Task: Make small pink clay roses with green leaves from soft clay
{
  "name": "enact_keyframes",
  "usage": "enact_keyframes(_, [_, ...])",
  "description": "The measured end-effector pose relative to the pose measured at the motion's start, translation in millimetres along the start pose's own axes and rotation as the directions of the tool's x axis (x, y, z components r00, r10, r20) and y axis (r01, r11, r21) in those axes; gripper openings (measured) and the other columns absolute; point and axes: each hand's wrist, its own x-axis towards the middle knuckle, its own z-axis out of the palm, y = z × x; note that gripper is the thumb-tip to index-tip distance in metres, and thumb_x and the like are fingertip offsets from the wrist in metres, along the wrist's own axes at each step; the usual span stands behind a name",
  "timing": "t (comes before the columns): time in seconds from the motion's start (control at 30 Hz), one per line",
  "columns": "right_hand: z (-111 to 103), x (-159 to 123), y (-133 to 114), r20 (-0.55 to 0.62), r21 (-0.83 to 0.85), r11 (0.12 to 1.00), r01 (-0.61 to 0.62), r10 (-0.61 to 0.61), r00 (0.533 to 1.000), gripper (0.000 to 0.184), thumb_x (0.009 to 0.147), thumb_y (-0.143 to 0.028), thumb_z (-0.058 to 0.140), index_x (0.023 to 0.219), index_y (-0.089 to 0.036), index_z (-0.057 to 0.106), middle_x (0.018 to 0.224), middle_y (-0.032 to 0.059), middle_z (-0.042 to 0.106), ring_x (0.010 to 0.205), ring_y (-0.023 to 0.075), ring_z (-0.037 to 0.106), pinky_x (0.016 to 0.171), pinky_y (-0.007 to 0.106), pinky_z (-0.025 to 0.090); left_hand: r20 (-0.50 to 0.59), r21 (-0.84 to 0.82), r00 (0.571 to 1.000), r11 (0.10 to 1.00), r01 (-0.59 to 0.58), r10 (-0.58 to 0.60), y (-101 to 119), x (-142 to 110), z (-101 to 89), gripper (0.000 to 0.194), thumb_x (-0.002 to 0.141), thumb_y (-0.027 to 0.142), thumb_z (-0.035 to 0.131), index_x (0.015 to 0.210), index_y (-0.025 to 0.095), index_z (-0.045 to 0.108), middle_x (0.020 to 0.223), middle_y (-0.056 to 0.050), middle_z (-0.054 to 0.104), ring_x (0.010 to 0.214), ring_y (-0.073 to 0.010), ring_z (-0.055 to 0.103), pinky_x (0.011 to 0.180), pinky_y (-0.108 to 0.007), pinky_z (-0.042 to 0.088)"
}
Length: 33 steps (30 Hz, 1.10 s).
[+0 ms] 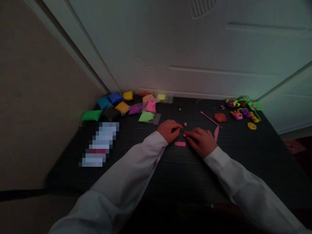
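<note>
Mid-table, on the dark tabletop (173, 175), your right hand (200, 140) has its fingertips at a small pink disc (185, 134); whether they pinch it, I cannot tell. Your left hand (168, 130) curls beside it, fingertips close together, any hold unclear. The disc looks light, soft and easily dented: take it gently by its rim. Nearer you lies an overlapping pink strip (180, 144); beyond, a pink lump (185, 124).

Strip of overlapping pink discs (180, 144) lay flat, central on desk (151, 175); partly hidden pink piece (185, 134), small pink lump (185, 124) nearer far edge.
</note>
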Motion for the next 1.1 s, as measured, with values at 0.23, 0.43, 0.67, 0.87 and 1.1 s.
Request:
enact_keyframes(0.23, [1, 5, 5, -0.122, 0.241, 0.970, -0.041, 0.072, 0.990, 0.022, 0.074, -0.027, 0.050, 0.094, -0.021, 0.058, 0.082, 0.0025, 0.058, 0.075, 0.0138, 0.052, 0.067, 0.028, 0.036, -0.005, -0.031, 1.000, 0.999, 0.009, -0.010, 1, 0, -1.7, 0.020, 0.072, 0.017, 0.046, 0.083, 0.016, 0.063, 0.068, -0.001, 0.058, 0.066, -0.0115, 0.049, 0.066, -0.024, 0.040])
enact_keyframes(0.43, [-10, 4, -3, -0.108, 0.519, 0.847, -0.116, 0.200, 0.974, 0.020, 0.074, -0.032, 0.051, 0.085, -0.020, 0.061, 0.069, 0.0002, 0.054, 0.059, 0.0105, 0.047, 0.056, 0.025, 0.038, -0.013, -0.106, 1.000, 0.994, 0.010, -0.011, 3, 0, -1.6, 0.020, 0.071, 0.019, 0.049, 0.084, 0.015, 0.063, 0.069, -0.002, 0.058, 0.065, -0.0109, 0.049, 0.065, -0.024, 0.040])
enact_keyframes(0.67, [-11, 2, -3, 0.100, 0.856, 0.436, -0.278, 0.387, 0.917, 0.018, 0.065, -0.037, 0.060, 0.075, -0.022, 0.063, 0.069, -0.0021, 0.062, 0.064, 0.0108, 0.053, 0.060, 0.026, 0.040, 0.002, -0.172, 0.999, 0.984, 0.035, -0.035, 5, -1, -2.9, 0.020, 0.071, 0.020, 0.049, 0.085, 0.015, 0.062, 0.070, -0.002, 0.057, 0.063, -0.0097, 0.048, 0.062, -0.022, 0.040])
enact_keyframes(0.87, [-8, 3, -1, 0.115, 0.894, 0.355, -0.275, 0.412, 0.904, 0.019, 0.063, -0.036, 0.062, 0.077, -0.023, 0.065, 0.074, -0.0011, 0.065, 0.071, 0.0129, 0.056, 0.068, 0.028, 0.042, -0.012, -0.374, 0.998, 0.926, 0.049, -0.058, 8, -2, -3.1, 0.020, 0.072, 0.025, 0.052, 0.085, 0.014, 0.062, 0.072, -0.002, 0.056, 0.061, -0.0083, 0.048, 0.058, -0.021, 0.039])
enact_keyframes(1.1, [-14, 5, -3, 0.108, 0.834, 0.473, -0.286, 0.368, 0.924, 0.020, 0.066, -0.036, 0.058, 0.081, -0.023, 0.065, 0.080, -0.0004, 0.066, 0.078, 0.0142, 0.057, 0.074, 0.029, 0.041, -0.005, -0.527, 0.992, 0.843, 0.106, -0.128, 13, -3, 0.1, 0.025, 0.066, 0.031, 0.060, 0.085, 0.015, 0.062, 0.071, -0.001, 0.055, 0.058, -0.0072, 0.047, 0.053, -0.020, 0.038])
